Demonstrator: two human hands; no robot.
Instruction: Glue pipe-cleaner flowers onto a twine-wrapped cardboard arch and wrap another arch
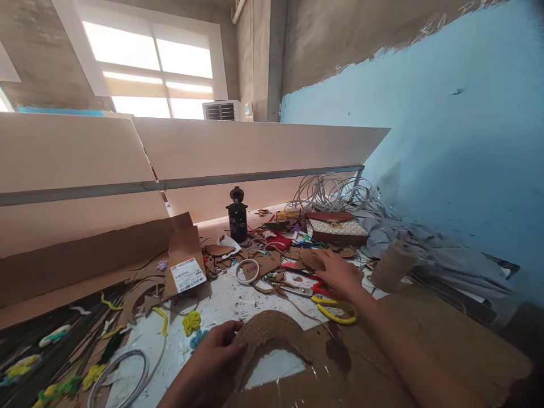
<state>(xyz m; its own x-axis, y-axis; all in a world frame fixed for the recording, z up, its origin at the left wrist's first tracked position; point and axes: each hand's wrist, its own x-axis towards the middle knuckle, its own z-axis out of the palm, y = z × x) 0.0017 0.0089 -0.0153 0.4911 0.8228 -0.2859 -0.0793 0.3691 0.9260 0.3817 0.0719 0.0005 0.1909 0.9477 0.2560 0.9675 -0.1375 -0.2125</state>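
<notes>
My left hand [221, 345] is closed on the left end of a crescent-shaped piece wrapped in brown twine [272, 326], its curve facing up over the table. Farther forward on the right, my right hand [336, 271] reaches into the scraps with fingers stretched out. Its fingertips are at a cut cardboard piece [311, 259]; whether they press on it is hard to see. Just below that hand lie scissors with yellow handles [335, 310] and a red-handled tool [321, 288]. A roll of tape [247, 272] stands left of them.
A black bottle [238, 222] with its lid up stands at the back. Behind the scraps are a handbag [336, 228] and coiled tubing [327, 192]. A twine spool [393, 265] and grey cloth [433, 258] lie right. A cardboard box [186, 255] and yellow crochet flower [191, 322] are left.
</notes>
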